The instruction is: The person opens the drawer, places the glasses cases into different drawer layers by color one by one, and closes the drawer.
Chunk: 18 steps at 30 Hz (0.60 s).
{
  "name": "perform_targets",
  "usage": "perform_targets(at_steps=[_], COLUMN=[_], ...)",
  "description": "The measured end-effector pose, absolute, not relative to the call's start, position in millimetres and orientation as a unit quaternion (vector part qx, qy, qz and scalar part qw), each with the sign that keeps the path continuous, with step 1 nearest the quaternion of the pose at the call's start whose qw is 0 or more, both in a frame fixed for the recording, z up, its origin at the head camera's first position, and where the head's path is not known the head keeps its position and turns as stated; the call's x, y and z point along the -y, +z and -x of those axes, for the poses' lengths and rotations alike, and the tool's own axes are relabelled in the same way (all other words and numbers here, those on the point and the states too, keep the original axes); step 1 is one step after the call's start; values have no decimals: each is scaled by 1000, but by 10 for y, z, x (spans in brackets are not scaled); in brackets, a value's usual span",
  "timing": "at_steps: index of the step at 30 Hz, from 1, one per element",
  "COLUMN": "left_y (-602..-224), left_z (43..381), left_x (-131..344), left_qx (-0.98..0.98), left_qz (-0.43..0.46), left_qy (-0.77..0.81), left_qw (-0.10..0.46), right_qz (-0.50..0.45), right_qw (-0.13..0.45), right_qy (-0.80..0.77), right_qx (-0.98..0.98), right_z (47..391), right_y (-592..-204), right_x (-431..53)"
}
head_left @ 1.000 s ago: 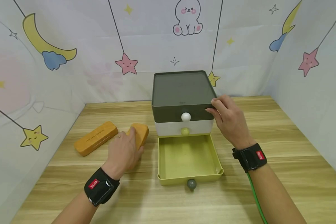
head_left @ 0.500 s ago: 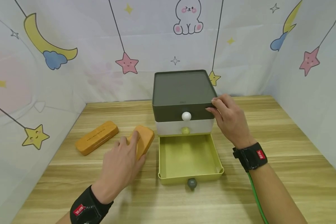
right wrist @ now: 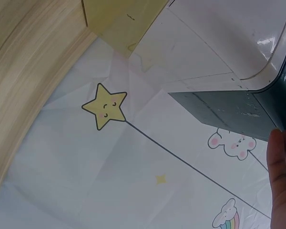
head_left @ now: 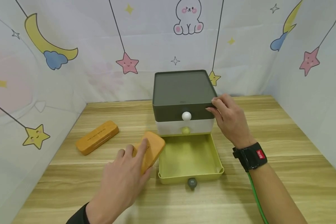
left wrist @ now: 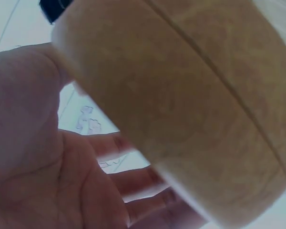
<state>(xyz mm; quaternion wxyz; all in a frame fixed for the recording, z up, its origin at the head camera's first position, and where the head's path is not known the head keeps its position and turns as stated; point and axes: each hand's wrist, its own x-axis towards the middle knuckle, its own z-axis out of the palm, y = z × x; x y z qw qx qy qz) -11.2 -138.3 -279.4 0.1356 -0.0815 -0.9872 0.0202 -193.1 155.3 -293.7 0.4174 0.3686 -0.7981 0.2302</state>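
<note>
My left hand (head_left: 120, 180) grips an orange glasses case (head_left: 156, 146) between thumb and fingers, its index finger along the top. In the left wrist view a long seam runs down the case (left wrist: 181, 105). The case is tilted and overlaps the left edge of a pulled-out yellow-green drawer (head_left: 190, 155) in the head view. That drawer is the lowest of a small desktop drawer box (head_left: 184, 88) with a dark grey top. My right hand (head_left: 231, 121) pinches the box's front right top corner, thumb at the front face. Nothing shows inside the drawer.
A second orange glasses case (head_left: 97, 137) lies on the wooden table (head_left: 280, 149) at the left. The drawer's grey knob (head_left: 192, 183) sticks out in front. Behind stands a white printed cloth backdrop (head_left: 156, 40). A green cable (head_left: 254, 193) runs along my right forearm.
My left hand has lifted the glasses case from beside the other one and carried it right and nearer, to the drawer's left edge. My right hand stays at the box corner.
</note>
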Motion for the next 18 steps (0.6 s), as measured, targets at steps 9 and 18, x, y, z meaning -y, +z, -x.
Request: perform_targets(at_steps=[9, 18], left_y=[-2780, -2846], left_z=[60, 128], left_x=[1221, 1062], left_qx=[981, 968], left_qz=[142, 200], left_qy=[34, 27], left_qw=[128, 149], right_qz=[-367, -368], right_qw=[415, 416], right_qy=[229, 231], right_qx=[800, 799], right_z=[1925, 1927], right_y=[-2943, -2944], right_x=[-1560, -1557])
